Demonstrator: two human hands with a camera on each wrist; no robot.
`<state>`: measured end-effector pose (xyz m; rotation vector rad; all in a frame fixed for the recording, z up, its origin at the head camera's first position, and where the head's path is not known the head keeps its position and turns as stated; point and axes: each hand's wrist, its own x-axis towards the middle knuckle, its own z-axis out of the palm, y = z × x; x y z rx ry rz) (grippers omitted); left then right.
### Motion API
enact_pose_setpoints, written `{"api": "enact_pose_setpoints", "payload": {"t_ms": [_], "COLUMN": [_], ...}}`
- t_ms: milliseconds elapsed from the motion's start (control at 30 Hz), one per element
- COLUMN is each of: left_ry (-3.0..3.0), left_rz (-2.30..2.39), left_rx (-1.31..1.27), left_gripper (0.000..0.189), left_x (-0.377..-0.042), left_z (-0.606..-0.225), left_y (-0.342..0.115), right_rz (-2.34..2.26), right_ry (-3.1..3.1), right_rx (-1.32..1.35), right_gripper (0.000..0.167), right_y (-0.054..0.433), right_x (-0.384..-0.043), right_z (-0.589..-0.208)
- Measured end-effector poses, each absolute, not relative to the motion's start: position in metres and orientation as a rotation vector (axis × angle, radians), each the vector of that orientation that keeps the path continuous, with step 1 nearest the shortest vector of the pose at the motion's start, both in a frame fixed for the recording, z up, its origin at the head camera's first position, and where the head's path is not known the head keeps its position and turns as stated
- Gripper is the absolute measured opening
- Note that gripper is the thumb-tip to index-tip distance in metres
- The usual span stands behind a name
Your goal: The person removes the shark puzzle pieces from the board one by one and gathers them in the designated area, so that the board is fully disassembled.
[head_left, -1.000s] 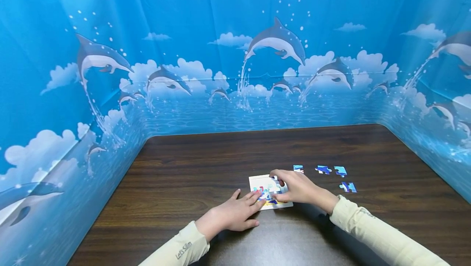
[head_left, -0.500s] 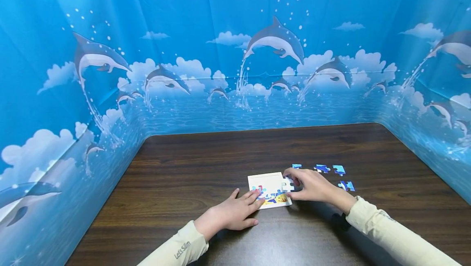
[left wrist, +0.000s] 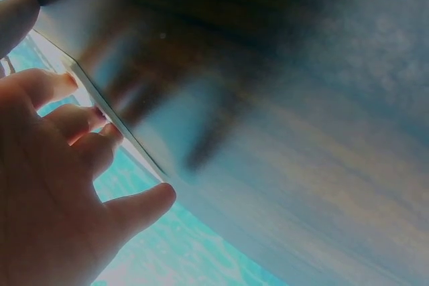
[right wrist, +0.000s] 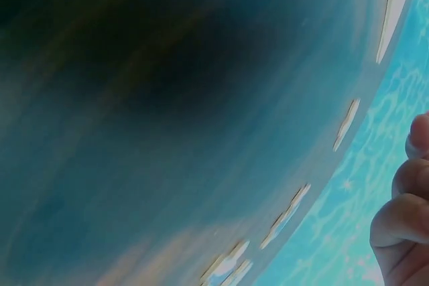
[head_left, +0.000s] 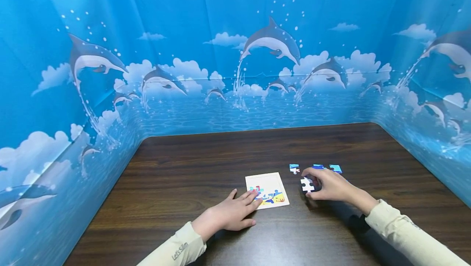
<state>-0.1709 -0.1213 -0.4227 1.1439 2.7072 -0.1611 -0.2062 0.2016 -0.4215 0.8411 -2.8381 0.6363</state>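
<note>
1. Pinching grip: right hand (head_left: 334, 186) held a white puzzle piece (head_left: 307, 184) between thumb and fingertips over the table (head_left: 176, 176); touching wood or just above it, could not tell
2. Left hand (head_left: 232, 213) had its fingers straight and spread, tips resting on the puzzle board (head_left: 265, 180) near its left edge, thumb off it; no pinch there
3. Board lay flat, coloured picture bits along its near part, far part pale; held piece was right of it, clearly apart
4. Loose pieces, 3 in view beyond the right hand: blue-and-white piece (head_left: 294, 168), blue piece (head_left: 318, 166) partly hidden by the hand, light blue piece (head_left: 335, 168)
5. Step in hand, judged: shifting 1 piece between board and table, direction unclear from this moment
6. Good handling called for a light pinch on the piece's edges, kept level so no tab caught
7. For table placement, a flat set-down in a gap made sense; for the board, turning it to match neighbours before pressing
8. Left fingertips needed only light, steady pressure so the board would not slide
9. Main risk: right-hand knuckles brushing the loose pieces close behind
</note>
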Motion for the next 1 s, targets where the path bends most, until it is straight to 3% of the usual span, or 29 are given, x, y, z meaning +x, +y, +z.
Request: {"api": "enact_pose_setpoints", "payload": {"t_ms": [1000], "left_ry": [2.698], "left_rz": [-0.151], "left_rx": [1.147], "left_gripper": [0.061], "left_x": [-0.169], "left_z": [-0.42], "left_y": [-0.122], "right_rz": [0.603], "right_ry": [-2.988], "right_rx": [0.715], "right_gripper": [0.047], "right_y": [0.245], "right_x": [-0.218], "right_z": [-0.43]}}
